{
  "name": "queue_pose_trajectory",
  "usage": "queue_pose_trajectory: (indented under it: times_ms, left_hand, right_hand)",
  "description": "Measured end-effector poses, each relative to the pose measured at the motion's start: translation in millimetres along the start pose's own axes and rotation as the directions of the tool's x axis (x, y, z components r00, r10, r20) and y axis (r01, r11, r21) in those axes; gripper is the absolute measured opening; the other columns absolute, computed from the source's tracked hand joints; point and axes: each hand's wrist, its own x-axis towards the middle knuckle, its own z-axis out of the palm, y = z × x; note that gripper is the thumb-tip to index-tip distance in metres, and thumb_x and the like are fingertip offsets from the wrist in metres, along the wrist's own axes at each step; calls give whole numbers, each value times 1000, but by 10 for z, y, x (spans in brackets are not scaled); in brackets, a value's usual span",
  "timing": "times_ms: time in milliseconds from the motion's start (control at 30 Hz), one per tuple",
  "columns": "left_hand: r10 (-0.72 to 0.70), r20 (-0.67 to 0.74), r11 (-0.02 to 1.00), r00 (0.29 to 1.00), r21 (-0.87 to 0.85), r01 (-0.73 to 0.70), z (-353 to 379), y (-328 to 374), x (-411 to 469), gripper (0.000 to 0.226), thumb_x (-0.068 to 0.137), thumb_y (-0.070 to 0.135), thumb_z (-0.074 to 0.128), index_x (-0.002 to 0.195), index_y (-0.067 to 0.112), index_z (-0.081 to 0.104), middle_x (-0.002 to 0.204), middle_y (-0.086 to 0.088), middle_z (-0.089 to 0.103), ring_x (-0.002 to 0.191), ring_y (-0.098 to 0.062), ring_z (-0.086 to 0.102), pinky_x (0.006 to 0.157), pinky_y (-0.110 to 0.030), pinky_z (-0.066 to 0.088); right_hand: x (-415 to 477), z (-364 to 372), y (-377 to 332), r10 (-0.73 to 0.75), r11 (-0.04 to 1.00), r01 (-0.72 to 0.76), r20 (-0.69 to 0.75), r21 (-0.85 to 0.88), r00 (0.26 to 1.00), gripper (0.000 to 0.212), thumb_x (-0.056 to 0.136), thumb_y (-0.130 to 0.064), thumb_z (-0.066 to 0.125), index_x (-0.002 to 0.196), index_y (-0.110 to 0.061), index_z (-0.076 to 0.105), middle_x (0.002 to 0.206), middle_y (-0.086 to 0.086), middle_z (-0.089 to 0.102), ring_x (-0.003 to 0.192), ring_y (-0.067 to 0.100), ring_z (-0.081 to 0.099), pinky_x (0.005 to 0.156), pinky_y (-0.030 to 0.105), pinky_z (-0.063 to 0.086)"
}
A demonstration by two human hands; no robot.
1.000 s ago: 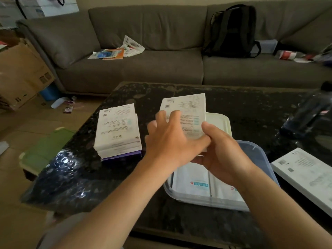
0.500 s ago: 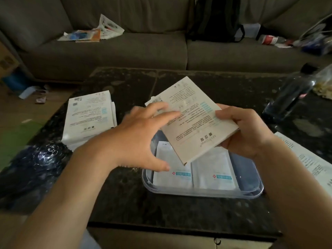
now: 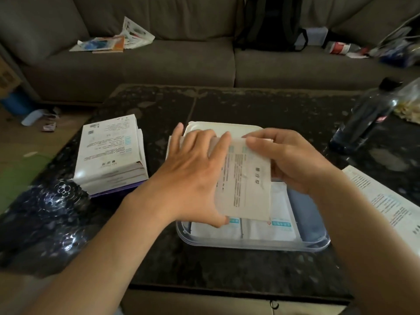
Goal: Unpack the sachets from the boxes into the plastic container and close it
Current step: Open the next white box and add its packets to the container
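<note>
The dark stone table (image 3: 227,264) has its near edge close under the forearms, and a bare strip of it lies between that edge and the clear container (image 3: 252,245); behind the container the top is open as far as the sofa (image 3: 159,62). To the left a stack of boxes (image 3: 111,155) sits near the table's left edge, apart from the container with a narrow gap between. To the right a dark bottle (image 3: 368,117) stands tilted in the wide-angle view, and a flat box (image 3: 386,201) lies at the right edge, close to the right forearm. A white lid (image 3: 218,127) lies flat just behind the container. On the sofa are loose papers (image 3: 113,42) and a black backpack (image 3: 270,23); clutter lies on the floor at left. Sachets (image 3: 272,228) lie flat in the container, side by side. Above them both hands hold one white box (image 3: 245,185), printed face up. The left hand (image 3: 193,178) is spread wide over the box's left side, fingers splayed, thumb at its near corner. The right hand (image 3: 293,160) is curled round the far right end, fingers pinching the top edge.
</note>
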Motion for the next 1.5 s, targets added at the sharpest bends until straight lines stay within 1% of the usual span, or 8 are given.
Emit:
queue_pose_trajectory:
  times_ms: [233,500,633,733,867,1033,1200,1500]
  left_hand:
    - [-185,-78,981,980,48,189,99,-32,31,140,53,81,68,154,16,-7,148,-13,13,140,-35,13,122,-57,-3]
    - [-218,-102,973,971,55,224,187,-81,-30,135,53,78,64,154,15,-1,148,-14,19,139,-36,18,121,-59,2]
    - [-245,-117,966,963,60,253,198,-101,-34,133,53,74,66,155,14,4,147,-16,21,139,-37,19,121,-60,4]
    - [-264,-133,959,955,71,275,208,-102,-37,133,50,72,67,154,13,10,145,-18,25,137,-39,23,120,-61,8]
    - [-268,-147,956,952,78,281,236,-88,-37,132,49,71,68,154,12,14,142,-19,27,135,-40,25,119,-62,11]
    - [-268,-158,957,951,73,281,223,-119,-36,132,50,70,70,154,13,13,144,-19,26,136,-39,24,119,-61,9]
    - [-273,-133,960,953,20,278,196,-235,-44,135,52,76,72,154,19,4,147,-12,20,139,-34,18,120,-58,5]
    - [-255,-114,966,960,-81,246,151,-319,-76,132,52,76,72,151,22,4,147,-5,19,138,-27,15,121,-54,11]
  right_hand:
    - [14,402,181,-290,861,174,-180,-479,940,91,75,-48,82,145,-48,24,123,-19,48,100,10,61,62,18,57]
    - [39,471,243,-282,907,193,-201,-374,938,68,92,-37,69,147,-51,30,104,-36,46,88,-1,61,54,9,53]
    - [31,558,287,-484,754,185,-343,-630,805,55,87,-40,74,136,-32,51,127,-7,46,105,7,51,72,21,58]
    - [32,640,364,-673,598,249,-308,-762,673,27,87,-34,75,106,-14,72,107,4,54,94,17,57,65,31,60]
    - [54,733,401,-685,548,233,-273,-803,675,18,92,-30,70,89,-12,71,95,3,58,80,17,60,58,30,58]
    - [30,687,256,-463,768,148,-381,-623,801,15,99,-32,58,88,-23,54,95,-12,52,78,5,56,53,7,44]
    - [5,501,127,-147,983,81,-428,-167,892,17,104,-23,51,91,-12,54,88,-4,69,82,14,72,56,22,58]
    - [-54,363,23,108,934,35,-374,355,921,19,105,-19,47,102,-3,58,85,8,77,82,24,77,65,33,62]
